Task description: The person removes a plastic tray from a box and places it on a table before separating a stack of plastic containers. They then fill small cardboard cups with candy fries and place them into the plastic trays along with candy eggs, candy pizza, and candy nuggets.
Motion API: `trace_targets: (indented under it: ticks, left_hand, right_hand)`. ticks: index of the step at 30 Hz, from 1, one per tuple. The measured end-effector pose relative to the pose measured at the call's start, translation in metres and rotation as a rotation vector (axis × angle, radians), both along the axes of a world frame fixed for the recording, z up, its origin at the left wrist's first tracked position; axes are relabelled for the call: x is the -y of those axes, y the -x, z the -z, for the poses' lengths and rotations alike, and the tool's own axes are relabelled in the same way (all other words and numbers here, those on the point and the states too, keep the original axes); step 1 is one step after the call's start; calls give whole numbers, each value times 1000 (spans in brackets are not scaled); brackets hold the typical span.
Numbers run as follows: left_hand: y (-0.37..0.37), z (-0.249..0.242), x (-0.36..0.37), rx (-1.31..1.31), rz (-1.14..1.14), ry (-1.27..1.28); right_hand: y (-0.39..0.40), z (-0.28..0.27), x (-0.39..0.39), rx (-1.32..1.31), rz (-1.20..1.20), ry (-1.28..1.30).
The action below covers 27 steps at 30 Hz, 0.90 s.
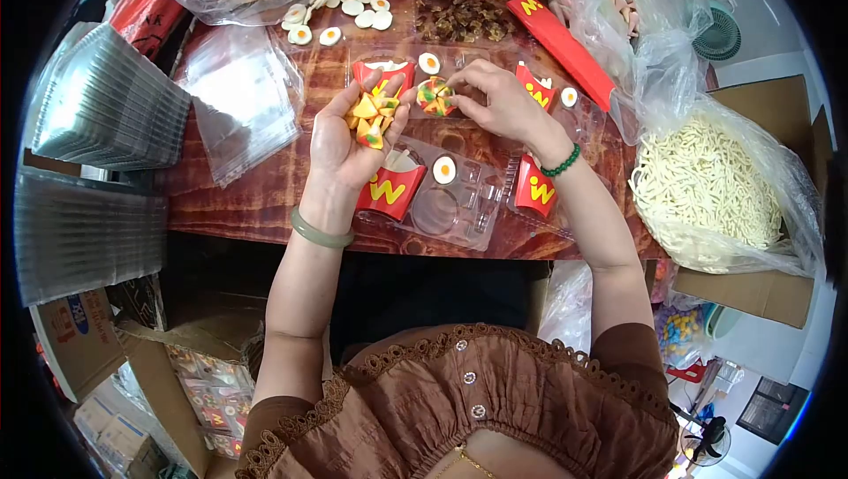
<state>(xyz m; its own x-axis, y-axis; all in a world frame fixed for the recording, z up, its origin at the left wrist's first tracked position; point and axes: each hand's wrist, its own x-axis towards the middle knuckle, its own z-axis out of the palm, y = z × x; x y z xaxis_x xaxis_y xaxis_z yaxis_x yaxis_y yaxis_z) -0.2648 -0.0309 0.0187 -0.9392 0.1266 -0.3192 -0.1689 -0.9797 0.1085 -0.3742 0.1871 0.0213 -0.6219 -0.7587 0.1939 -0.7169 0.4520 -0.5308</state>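
My left hand is palm up, cupping several toy-like pizza slices in yellow, orange and green. Over a clear plastic tray, my right hand has its fingertips pinched at the edge of a round pizza made of such slices; the piece between them is mostly hidden. A second clear tray lies nearer me, holding a red fries box and a fried-egg piece. Another egg piece sits just above the round pizza. Two more red boxes, one the right-hand box, stand under my right forearm.
Loose egg pieces and a patch of dark brown pieces lie at the back. Clear bags and stacked trays are left. Flat red boxes lie back right, beside a carton with a bag of pale fries-like sticks.
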Motion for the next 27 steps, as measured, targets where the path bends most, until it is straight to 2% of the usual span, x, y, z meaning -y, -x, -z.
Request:
trace_targets:
  ticks: [4,12,14,17,21,23,27]
  left_hand:
    - [-8,-6,-1,-3,-3,188]
    - [-63,-17,-9,-6,-6,328]
    - [-77,-17,-13,49,16,390]
    - [-99,-15,-19,66,33,386]
    - [-120,-10,-32,54,84,256]
    - [-126,-10,-40,71,117,221]
    - [-139,-6,-53,82,144,215]
  right_hand:
    - [1,4,0,-38,25,32]
    - [-10,-1,-4,-81,-5,95]
    - [-12,-3,-3,-291,24,62]
    - [-29,-11,-4,-205,43,91]
    - [-21,6,4,-271,52,86]
    - [-15,14,11,-219,69,26]
    - [-18,17,15,-243,21,51]
